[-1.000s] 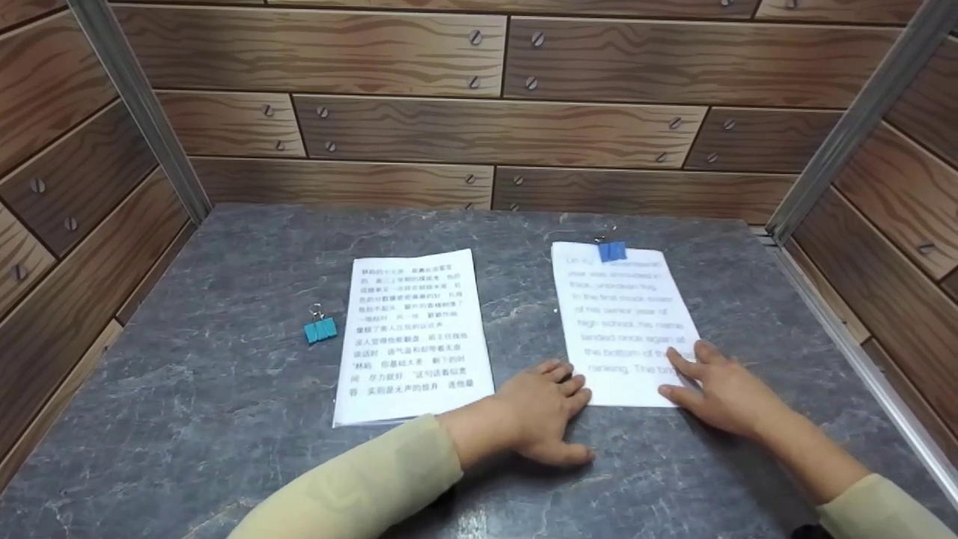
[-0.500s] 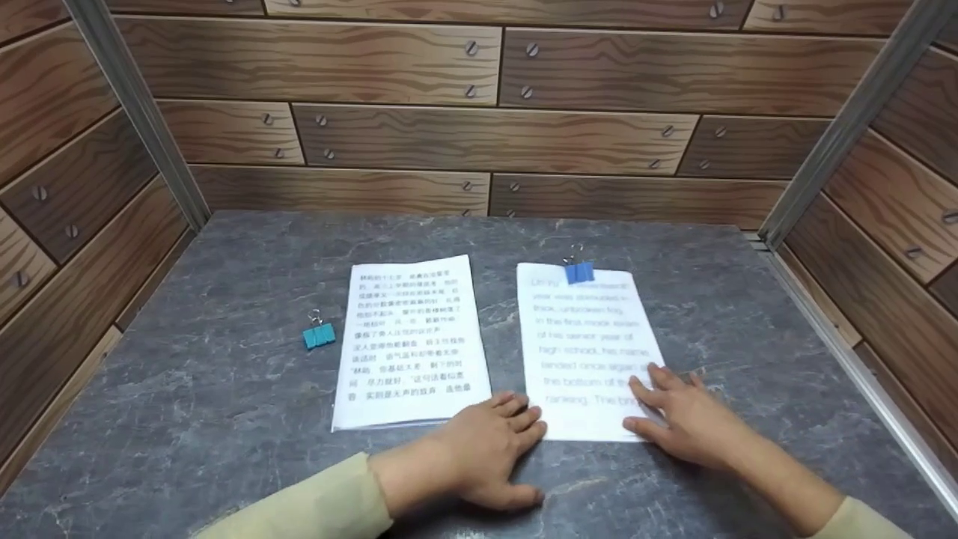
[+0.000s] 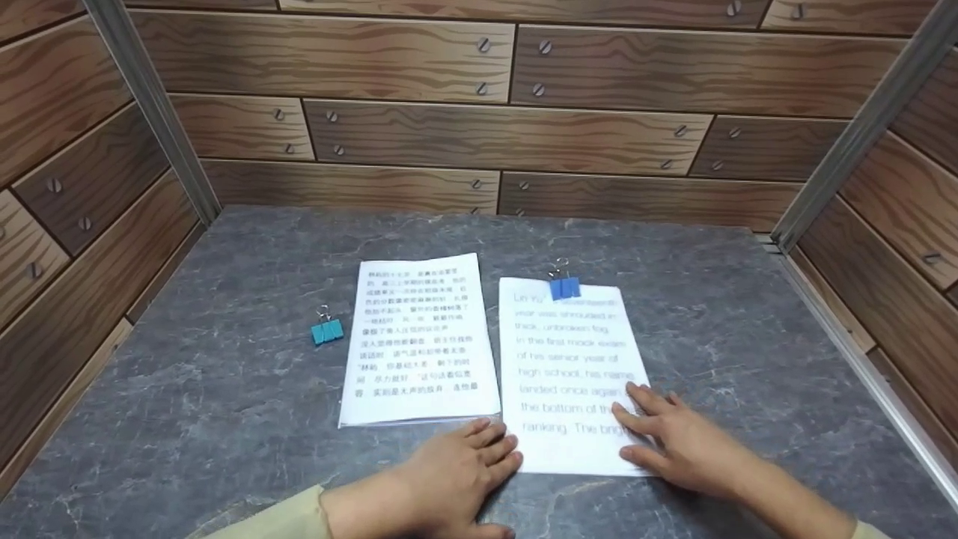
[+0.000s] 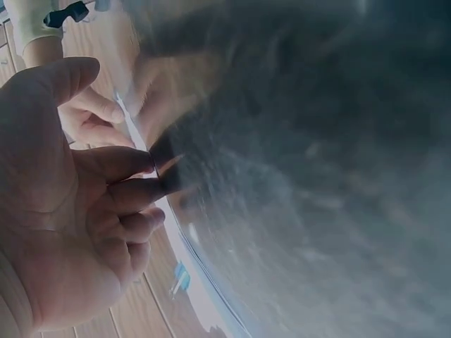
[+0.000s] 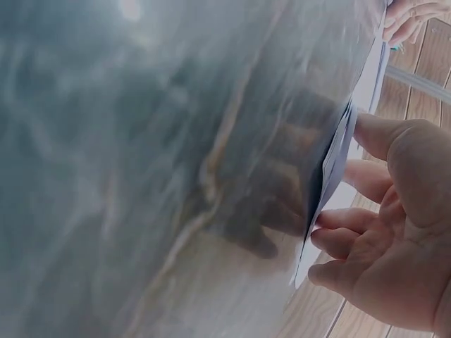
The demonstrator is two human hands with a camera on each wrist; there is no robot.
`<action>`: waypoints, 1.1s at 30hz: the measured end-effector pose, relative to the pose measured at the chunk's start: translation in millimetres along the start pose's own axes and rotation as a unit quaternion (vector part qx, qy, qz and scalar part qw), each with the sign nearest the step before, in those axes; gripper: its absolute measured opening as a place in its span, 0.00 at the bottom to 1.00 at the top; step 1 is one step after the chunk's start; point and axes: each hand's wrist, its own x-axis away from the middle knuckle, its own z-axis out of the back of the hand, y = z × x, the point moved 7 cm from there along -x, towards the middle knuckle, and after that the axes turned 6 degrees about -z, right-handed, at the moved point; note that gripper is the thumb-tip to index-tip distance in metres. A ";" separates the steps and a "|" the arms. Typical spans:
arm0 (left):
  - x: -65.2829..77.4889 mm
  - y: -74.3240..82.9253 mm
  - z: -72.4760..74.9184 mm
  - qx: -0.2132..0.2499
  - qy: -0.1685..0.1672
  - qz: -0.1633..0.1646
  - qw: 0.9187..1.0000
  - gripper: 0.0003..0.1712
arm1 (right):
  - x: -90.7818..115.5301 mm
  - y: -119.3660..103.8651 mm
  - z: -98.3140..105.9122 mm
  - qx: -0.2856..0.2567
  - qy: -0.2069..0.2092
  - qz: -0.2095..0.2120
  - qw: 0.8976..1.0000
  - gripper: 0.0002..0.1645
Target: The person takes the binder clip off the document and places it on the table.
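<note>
A stack of paper printed in English (image 3: 572, 359) lies on the right, with a blue binder clip (image 3: 565, 288) on its top edge. My right hand (image 3: 688, 449) rests at its lower right edge, thumb and fingertips on the sheet. At the lower left corner of that stack, the fingertips of my left hand (image 3: 456, 471) touch its side, fingers loosely extended. To the left lies a second stack, printed in Chinese (image 3: 419, 344), close beside the first. A teal binder clip (image 3: 326, 331) lies left of it. In the right wrist view, the edges of the paper stack (image 5: 335, 151) fan slightly apart by my fingers.
The grey marbled tabletop (image 3: 247, 389) carries everything. Wood-patterned panels (image 3: 404, 135) wall the back and both sides, with metal posts (image 3: 816, 142) at the corners. A metal rail (image 3: 876, 374) runs along the right edge.
The English stack with its blue clip has slid left and nearer to me, closing most of the gap to the Chinese stack. Both hands have moved along with it. The view has shifted slightly.
</note>
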 end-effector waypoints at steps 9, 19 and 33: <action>7.0 1.0 -2.7 0.028 0.005 -0.023 0.999 0.47 | 1.6 -9.2 -4.8 -0.001 -0.025 0.006 1.000 0.42; -16.2 -46.8 56.8 0.010 0.101 0.074 0.992 0.44 | 2.1 -9.2 -4.3 -0.009 -0.017 0.014 1.000 0.41; -54.7 -183.6 50.9 0.104 0.120 0.237 0.958 0.51 | 2.1 -9.8 -3.5 0.002 -0.021 0.007 1.000 0.42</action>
